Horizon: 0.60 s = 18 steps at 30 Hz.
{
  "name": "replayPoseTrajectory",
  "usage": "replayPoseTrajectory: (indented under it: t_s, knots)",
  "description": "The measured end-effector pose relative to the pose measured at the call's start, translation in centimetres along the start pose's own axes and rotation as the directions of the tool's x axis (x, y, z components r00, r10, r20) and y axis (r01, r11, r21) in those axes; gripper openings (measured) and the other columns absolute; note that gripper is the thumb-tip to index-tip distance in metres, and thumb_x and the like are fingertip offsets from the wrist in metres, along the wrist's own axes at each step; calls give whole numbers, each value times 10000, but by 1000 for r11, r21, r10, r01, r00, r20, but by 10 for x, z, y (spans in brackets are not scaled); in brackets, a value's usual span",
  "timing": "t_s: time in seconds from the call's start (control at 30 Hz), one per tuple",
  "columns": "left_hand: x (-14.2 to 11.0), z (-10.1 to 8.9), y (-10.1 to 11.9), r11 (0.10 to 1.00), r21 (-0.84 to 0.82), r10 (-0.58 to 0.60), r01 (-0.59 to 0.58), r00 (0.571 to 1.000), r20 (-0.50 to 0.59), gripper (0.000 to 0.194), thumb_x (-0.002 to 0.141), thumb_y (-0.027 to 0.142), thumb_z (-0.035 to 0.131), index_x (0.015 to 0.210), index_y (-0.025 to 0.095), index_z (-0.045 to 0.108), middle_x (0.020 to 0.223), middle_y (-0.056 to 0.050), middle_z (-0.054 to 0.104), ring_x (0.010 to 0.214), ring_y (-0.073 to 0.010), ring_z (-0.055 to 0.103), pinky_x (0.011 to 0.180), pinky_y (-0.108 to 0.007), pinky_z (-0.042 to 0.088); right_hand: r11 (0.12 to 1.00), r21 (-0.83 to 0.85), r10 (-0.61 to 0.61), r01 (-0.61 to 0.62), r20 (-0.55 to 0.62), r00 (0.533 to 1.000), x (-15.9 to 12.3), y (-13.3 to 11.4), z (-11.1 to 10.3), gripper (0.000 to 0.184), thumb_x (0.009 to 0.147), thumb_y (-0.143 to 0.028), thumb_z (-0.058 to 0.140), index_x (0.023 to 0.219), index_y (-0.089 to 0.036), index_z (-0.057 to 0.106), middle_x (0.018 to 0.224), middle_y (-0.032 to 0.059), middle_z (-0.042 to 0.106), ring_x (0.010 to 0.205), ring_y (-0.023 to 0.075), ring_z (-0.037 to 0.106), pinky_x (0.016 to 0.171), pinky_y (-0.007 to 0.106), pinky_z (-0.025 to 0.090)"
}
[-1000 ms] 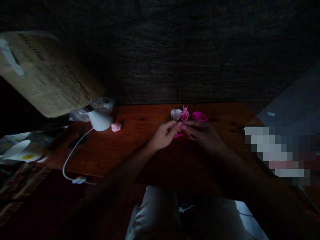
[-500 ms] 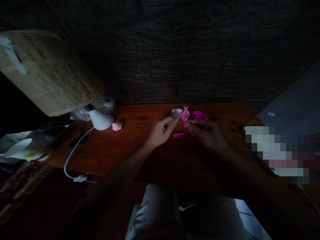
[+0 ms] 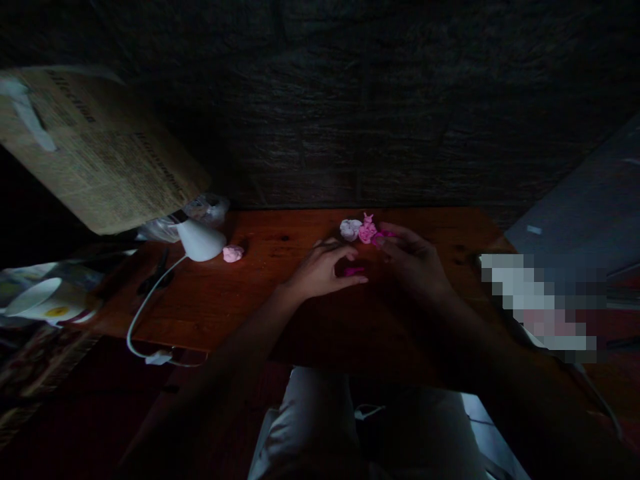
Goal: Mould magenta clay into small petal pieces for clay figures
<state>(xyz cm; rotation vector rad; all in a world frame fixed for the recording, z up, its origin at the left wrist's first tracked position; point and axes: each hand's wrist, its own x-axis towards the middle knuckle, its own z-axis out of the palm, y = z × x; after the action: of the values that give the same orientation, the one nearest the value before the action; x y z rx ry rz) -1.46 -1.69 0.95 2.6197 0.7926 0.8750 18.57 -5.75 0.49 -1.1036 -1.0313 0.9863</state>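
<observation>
My left hand (image 3: 324, 272) is low over the wooden table, thumb and forefinger spread in a C. A thin magenta strip (image 3: 354, 271) shows in that gap, and I cannot tell whether the hand touches it. Fingers of my right hand (image 3: 414, 259) are pinched on a small magenta clay-like piece (image 3: 379, 240), close against the right side of a pink modelled figure (image 3: 367, 231) with a ruffled body and a small eared top. Left of the figure sits a pale, whitish-pink ruffled piece (image 3: 351, 230). The larger magenta piece is mostly hidden behind my right hand.
A pale pink lump (image 3: 233, 253) lies beside a white lamp base (image 3: 201, 241), whose cord runs over the table's front edge. Dark scissors (image 3: 156, 277), a white paper cup (image 3: 43, 298) and a newsprint-patterned shade (image 3: 115, 147) are leftward. A brick wall (image 3: 320, 120) rises behind.
My left hand has moved away from the pale ruffled piece, lower and nearer me, and its thumb and forefinger have parted. My right hand has moved up towards the pink figure, covering the larger magenta piece.
</observation>
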Motion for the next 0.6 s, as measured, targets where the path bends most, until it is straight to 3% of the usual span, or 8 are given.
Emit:
replayPoseTrajectory:
  t_s: [0.2, 0.37, 0.5, 0.6]
  knots:
    - [-2, -3, -1, 992, 118, -69, 52, 987, 143, 412, 771, 482, 783, 1055, 205, 672, 1011, -44, 753, 1026, -249, 647, 916, -405, 445, 998, 27, -50, 51, -37, 998, 0, 2, -2, 246, 664, -399, 846, 875, -290, 783, 899, -3, 742, 773, 162, 625, 756, 338, 497]
    - [-3, -6, 0, 978, 198, -96, 58, 978, 187, 338, 808, 468, 750, 1006, 195, 718, 985, -76, 730, 1013, -258, 632, 900, -400, 445, 999, -53, -2, 0, -39, 999, -3, 1, -1, 290, 640, -471, 855, 841, -271, 791, 794, 0, 713, 712, 159, 592, 717, 335, 490]
    - [-4, -6, 0, 985, 172, -71, 34, 975, 209, 202, 878, 370, 685, 994, 216, 743, 954, -64, 723, 990, -228, 634, 927, -390, 452, 997, -53, 63, -64, -22, 998, -5, 1, -1, 338, 611, -500, 869, 847, -268, 803, 826, 14, 748, 747, 187, 632, 745, 360, 510]
    - [-3, -2, -1, 996, 89, -29, 14, 985, 168, 134, 878, 272, 657, 960, 209, 742, 971, -59, 731, 995, -218, 644, 924, -372, 476, 990, -51, 132, -132, -6, 991, -7, 0, -2, 317, 652, -479, 861, 894, -281, 806, 946, 18, 774, 809, 198, 659, 772, 364, 519]
